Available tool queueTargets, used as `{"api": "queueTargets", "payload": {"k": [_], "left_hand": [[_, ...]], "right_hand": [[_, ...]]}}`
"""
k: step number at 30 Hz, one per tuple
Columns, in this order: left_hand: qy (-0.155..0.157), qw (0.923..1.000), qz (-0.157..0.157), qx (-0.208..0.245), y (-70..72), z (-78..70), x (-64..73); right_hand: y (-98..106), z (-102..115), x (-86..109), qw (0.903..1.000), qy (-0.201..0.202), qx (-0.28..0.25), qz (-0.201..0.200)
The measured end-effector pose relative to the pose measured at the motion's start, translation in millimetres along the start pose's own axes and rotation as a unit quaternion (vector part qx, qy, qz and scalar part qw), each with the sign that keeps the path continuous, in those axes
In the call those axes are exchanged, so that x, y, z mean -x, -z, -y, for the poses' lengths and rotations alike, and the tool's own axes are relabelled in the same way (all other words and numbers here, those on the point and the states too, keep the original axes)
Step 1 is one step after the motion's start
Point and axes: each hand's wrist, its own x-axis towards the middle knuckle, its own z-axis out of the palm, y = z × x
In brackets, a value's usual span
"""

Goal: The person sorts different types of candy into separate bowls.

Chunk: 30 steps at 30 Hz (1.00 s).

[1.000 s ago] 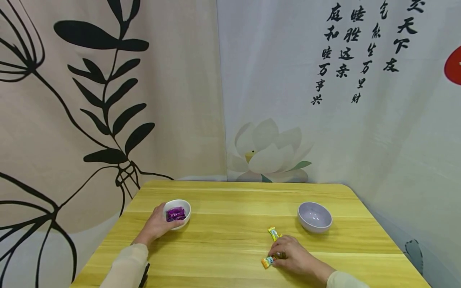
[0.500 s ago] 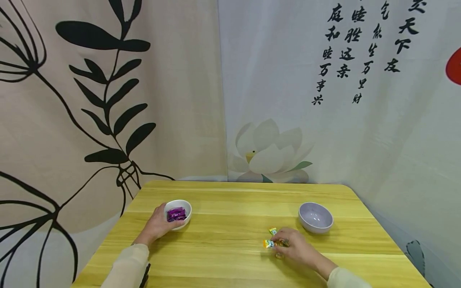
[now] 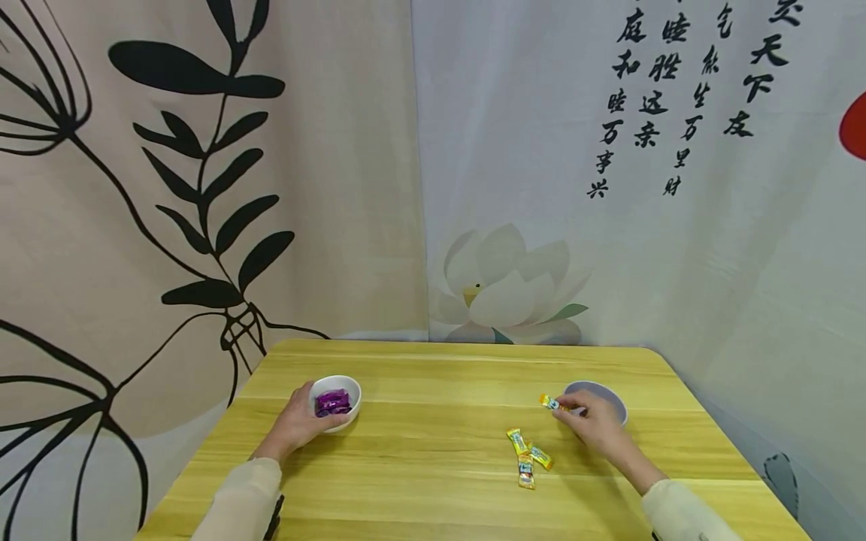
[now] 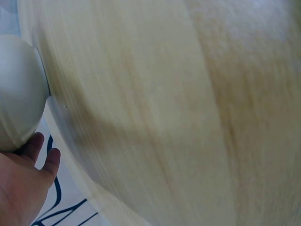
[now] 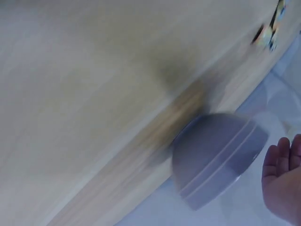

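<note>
Clear of the pile, one yellow candy had travelled up to the left edge of the lavender bowl. Leftmost, the left hand held the white bowl of purple sweets; mid-way, three candies therefore remained; rightmost, the right hand pinched the moved one.

Before us lies a yellow wood-grained desk with rounded far corners. Behind it we see a backdrop in two tones: a beige panel at left printed with black leafy stems, and a pale grey panel at right bearing a white lotus, columns of dark brushed characters and, at the edge, part of a red shape.
</note>
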Motion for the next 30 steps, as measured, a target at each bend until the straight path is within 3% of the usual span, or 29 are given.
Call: {"api": "queueTargets", "payload": {"k": [9, 18, 30], "left_hand": [[-0.002, 1.0000, -0.002, -0.009, 0.0, 1.4, 0.1], [-0.001, 0.9999, -0.002, -0.012, -0.8, 2.5, 0.0], [-0.001, 1.0000, -0.003, -0.006, -0.8, 1.4, -0.5]], "right_hand": [[30.6, -30.2, -3.8, 0.9938, -0.094, 0.053, -0.026], [41.0, -47.9, -5.2, 0.9900, -0.108, 0.088, -0.022], [38.4, -44.3, -2.2, 0.9916, -0.103, 0.074, -0.023]]}}
